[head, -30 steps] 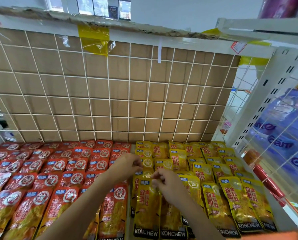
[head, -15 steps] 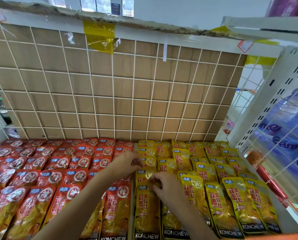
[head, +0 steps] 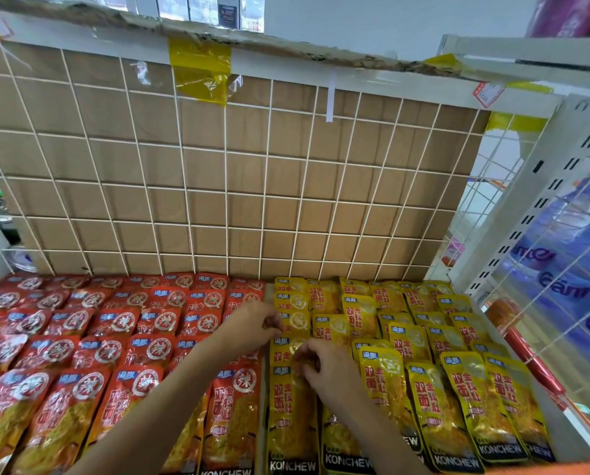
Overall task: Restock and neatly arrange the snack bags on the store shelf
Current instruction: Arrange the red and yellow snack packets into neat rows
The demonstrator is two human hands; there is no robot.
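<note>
landmark: front yellow bag (head: 292,416), flat at the shelf's (head: 557,430) front edge, leftmost yellow column
right hand (head: 328,368): on the top edge of the front yellow bag; grip narrow, fingers (head: 304,363) curled and pinching that edge
left hand (head: 252,325): behind the front yellow bag and slightly left of it, where red meets yellow; fingers curled against a yellow bag top, can't tell if the grip holds anything
yellow snack bags (head: 424,337): overlapping rows behind and right of the front yellow bag
red snack bags (head: 98,337): overlapping rows left of it
wire grid back panel (head: 218,186): upright, well behind it, cardboard-backed
</note>
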